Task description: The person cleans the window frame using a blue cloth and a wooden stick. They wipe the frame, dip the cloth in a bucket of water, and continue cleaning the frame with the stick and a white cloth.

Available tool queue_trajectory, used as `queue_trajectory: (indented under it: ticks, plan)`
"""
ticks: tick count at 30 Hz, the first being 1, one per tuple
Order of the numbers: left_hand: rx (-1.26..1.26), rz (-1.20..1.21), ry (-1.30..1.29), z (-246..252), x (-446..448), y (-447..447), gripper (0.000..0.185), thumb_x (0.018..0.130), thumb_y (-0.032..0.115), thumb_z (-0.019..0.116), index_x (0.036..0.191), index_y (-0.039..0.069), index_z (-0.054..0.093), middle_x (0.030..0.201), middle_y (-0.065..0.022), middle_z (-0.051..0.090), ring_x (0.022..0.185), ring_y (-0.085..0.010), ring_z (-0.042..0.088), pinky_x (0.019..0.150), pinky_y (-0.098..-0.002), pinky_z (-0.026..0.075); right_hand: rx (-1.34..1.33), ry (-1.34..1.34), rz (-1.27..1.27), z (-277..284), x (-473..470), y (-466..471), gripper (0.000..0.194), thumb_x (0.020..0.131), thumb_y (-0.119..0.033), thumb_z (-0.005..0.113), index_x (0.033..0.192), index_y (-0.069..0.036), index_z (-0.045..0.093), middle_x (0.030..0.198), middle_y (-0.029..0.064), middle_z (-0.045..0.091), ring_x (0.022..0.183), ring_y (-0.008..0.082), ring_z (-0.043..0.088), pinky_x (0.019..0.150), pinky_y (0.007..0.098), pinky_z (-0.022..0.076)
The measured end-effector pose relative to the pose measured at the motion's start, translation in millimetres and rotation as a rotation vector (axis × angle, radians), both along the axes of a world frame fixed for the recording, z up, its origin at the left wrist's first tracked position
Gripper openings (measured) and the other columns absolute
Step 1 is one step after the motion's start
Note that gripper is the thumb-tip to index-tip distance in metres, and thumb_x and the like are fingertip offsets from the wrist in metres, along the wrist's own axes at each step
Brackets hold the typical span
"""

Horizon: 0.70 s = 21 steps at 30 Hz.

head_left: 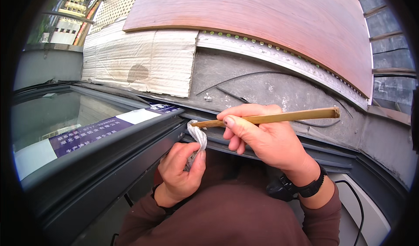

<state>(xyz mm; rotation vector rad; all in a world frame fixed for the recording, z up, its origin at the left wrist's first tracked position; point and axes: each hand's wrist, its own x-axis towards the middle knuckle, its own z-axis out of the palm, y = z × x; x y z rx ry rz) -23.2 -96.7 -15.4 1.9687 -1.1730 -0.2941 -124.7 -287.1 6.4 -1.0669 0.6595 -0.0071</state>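
My right hand [262,134] grips a flat bamboo strip [288,115], thumb on one side and fingers on the other. The strip's narrow end touches the top of a twisted grey-white cloth [197,135]. Pinched between the thumb and fingers of my left hand [181,170], that cloth hangs down partly hidden behind them. Both hands are over the dark metal window track [216,133], beside the corner of a sliding window frame [144,157].
Left is a window pane [85,107] with a purple-and-white printed film [95,134]. Beyond the track lie corrugated cardboard [140,59], a brown wood-grain board [248,13], a perforated metal sheet [235,43] and a thin black cable [248,74] on a grey ledge [229,62].
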Motion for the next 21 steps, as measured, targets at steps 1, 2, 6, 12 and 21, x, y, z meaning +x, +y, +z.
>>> queue_trajectory:
  ticks: [1,2,6,12,21]
  plan:
    - [-0.005,0.008,-0.004,-1,-1,-1,0.020,0.077,-0.004,0.070,0.096,-0.001,0.065,0.076,-0.0113,0.063,0.059,-0.0229,0.061,0.053,-0.0310,0.047,0.040,0.005,-0.021,-3,4,4,0.023,0.097,-0.013,0.057,0.106,0.006,0.067,0.079,0.0083,0.067,0.064,0.0103,0.062,0.055,0.0228,0.0527]
    - [-0.011,0.002,-0.036,-3,0,-1,0.020,0.077,-0.004,0.070,0.096,-0.001,0.065,0.076,-0.0114,0.063,0.059,-0.0231,0.061,0.053,-0.0311,0.047,0.080,0.010,-0.042,-8,7,8,0.023,0.098,-0.013,0.057,0.106,0.006,0.067,0.079,0.0083,0.066,0.064,0.0106,0.062,0.055,0.0232,0.0530]
    - [0.005,-0.009,-0.107,-11,0,1,0.019,0.077,-0.003,0.070,0.095,-0.002,0.064,0.075,-0.0115,0.063,0.058,-0.0238,0.061,0.052,-0.0315,0.047,0.046,0.042,-0.007,-16,11,8,0.023,0.097,-0.013,0.057,0.104,0.007,0.067,0.078,0.0082,0.066,0.064,0.0110,0.063,0.056,0.0240,0.0538]
    - [0.004,-0.109,-0.112,-7,2,0,0.019,0.072,-0.004,0.070,0.090,-0.001,0.065,0.071,-0.0101,0.060,0.053,-0.0221,0.059,0.049,-0.0304,0.045,-0.093,0.066,0.136,-13,-1,-6,0.022,0.096,-0.013,0.058,0.104,0.004,0.069,0.075,0.0058,0.066,0.063,0.0095,0.062,0.056,0.0231,0.0535]
    - [-0.130,-0.337,-0.059,-15,3,-16,0.023,0.063,-0.006,0.069,0.084,0.000,0.065,0.065,-0.0057,0.056,0.048,-0.0206,0.055,0.044,-0.0298,0.043,-0.098,0.178,0.216,-5,-25,-32,0.021,0.095,-0.014,0.059,0.105,-0.001,0.071,0.071,0.0039,0.064,0.059,0.0080,0.061,0.053,0.0212,0.0502]
